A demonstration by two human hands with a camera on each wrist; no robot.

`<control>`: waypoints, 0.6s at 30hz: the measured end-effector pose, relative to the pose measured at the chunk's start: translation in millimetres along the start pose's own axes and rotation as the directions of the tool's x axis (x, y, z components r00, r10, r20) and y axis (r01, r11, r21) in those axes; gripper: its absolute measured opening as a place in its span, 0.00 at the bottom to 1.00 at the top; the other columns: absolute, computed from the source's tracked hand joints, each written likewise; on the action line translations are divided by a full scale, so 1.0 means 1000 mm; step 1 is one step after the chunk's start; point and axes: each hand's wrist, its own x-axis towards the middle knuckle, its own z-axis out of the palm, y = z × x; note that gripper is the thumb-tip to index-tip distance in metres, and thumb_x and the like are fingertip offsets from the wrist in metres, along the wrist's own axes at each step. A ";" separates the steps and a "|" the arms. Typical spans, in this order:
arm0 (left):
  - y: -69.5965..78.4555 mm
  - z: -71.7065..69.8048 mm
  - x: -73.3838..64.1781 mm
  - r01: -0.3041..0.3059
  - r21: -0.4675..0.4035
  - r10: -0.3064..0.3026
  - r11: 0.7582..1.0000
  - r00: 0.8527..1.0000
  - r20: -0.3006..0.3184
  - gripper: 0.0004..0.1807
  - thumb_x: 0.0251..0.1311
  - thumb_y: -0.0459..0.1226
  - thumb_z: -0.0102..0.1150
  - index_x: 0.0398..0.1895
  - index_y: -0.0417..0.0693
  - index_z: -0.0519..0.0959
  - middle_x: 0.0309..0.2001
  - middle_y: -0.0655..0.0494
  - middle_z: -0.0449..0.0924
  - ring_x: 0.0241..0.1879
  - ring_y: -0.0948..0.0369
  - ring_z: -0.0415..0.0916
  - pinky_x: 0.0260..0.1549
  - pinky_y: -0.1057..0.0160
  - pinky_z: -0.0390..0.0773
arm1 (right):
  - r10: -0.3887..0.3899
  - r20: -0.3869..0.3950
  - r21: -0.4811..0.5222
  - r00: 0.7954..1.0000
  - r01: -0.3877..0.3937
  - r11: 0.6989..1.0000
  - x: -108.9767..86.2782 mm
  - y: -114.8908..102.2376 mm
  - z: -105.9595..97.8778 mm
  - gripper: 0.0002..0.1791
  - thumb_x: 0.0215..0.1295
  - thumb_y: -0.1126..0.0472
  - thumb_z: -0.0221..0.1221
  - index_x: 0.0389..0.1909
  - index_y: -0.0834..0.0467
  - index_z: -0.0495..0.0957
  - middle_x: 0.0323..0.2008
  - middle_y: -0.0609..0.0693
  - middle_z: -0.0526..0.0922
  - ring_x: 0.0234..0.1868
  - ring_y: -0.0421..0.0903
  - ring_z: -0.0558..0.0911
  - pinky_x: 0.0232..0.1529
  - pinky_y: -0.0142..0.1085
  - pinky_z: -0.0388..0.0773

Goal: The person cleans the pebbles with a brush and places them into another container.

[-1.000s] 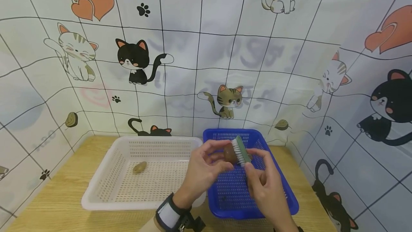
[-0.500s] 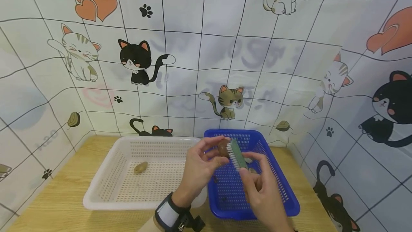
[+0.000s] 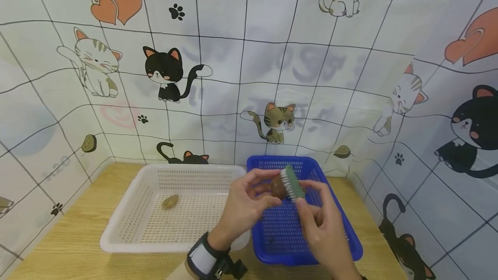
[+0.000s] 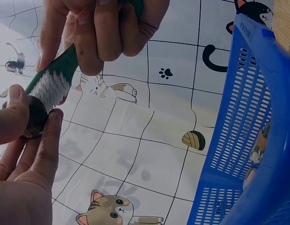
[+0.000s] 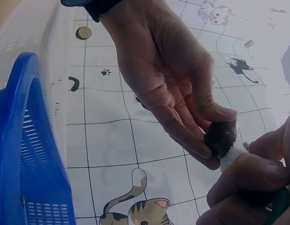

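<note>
My left hand (image 3: 246, 204) holds a smooth brown stone (image 3: 277, 187) between thumb and fingertips, above the blue basket (image 3: 258, 245). A green scrubbing brush (image 3: 294, 183) with white bristles is gripped in my right hand (image 3: 324, 224). Its bristles press against the stone's right side. From the left wrist, the bristles (image 4: 51, 88) show right at the dark, rounded stone (image 4: 37, 117). The right wrist view has the stone (image 5: 221, 137) pinched under the left thumb, its surface shiny, while the right fingers (image 5: 248, 180) hide most of the brush.
A white perforated basket (image 3: 116, 232) stands left of the blue one, with a single yellowish-brown stone (image 3: 170, 202) in it. Several stones (image 4: 261, 143) lie in the blue basket. Both baskets rest on a wooden table (image 3: 58, 245) before a cat-patterned wall covering (image 3: 218, 55).
Stone and brush shift together slightly left and then back right, while the brush's angle changes against the stone. Both hands keep their grips; the baskets stay put.
</note>
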 end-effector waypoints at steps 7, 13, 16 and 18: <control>0.001 -0.001 0.000 -0.021 0.018 0.021 1.000 1.000 -0.017 0.33 0.66 0.19 0.76 0.74 0.36 0.82 0.74 0.35 0.86 0.59 0.64 0.93 0.59 0.62 0.95 | 0.040 0.058 -0.004 0.998 -0.039 0.999 0.001 -0.005 -0.009 0.20 0.95 0.58 0.55 0.80 0.50 0.69 0.18 0.40 0.69 0.14 0.31 0.63 0.10 0.30 0.62; 0.000 -0.004 0.000 -0.043 0.034 0.044 0.999 0.999 -0.012 0.31 0.68 0.20 0.75 0.73 0.36 0.82 0.74 0.38 0.87 0.60 0.65 0.93 0.59 0.61 0.96 | 0.055 0.102 -0.006 0.993 -0.055 0.998 0.000 -0.010 -0.015 0.21 0.95 0.58 0.56 0.80 0.51 0.68 0.19 0.40 0.69 0.15 0.30 0.62 0.10 0.30 0.61; 0.001 -0.005 0.000 -0.063 0.046 0.063 0.997 0.998 0.011 0.30 0.67 0.19 0.75 0.72 0.35 0.83 0.73 0.37 0.88 0.59 0.65 0.93 0.58 0.60 0.96 | 0.056 0.087 -0.005 0.995 -0.056 0.998 0.002 -0.010 -0.015 0.20 0.96 0.57 0.54 0.80 0.51 0.68 0.19 0.40 0.70 0.15 0.30 0.62 0.11 0.29 0.62; 0.001 -0.005 0.001 -0.077 0.050 0.076 0.996 0.997 0.018 0.30 0.67 0.19 0.75 0.72 0.35 0.83 0.72 0.36 0.88 0.59 0.65 0.93 0.58 0.59 0.96 | 0.053 0.080 -0.004 0.995 -0.052 0.999 0.003 -0.009 -0.016 0.20 0.96 0.57 0.54 0.80 0.51 0.69 0.19 0.40 0.71 0.15 0.30 0.63 0.11 0.30 0.62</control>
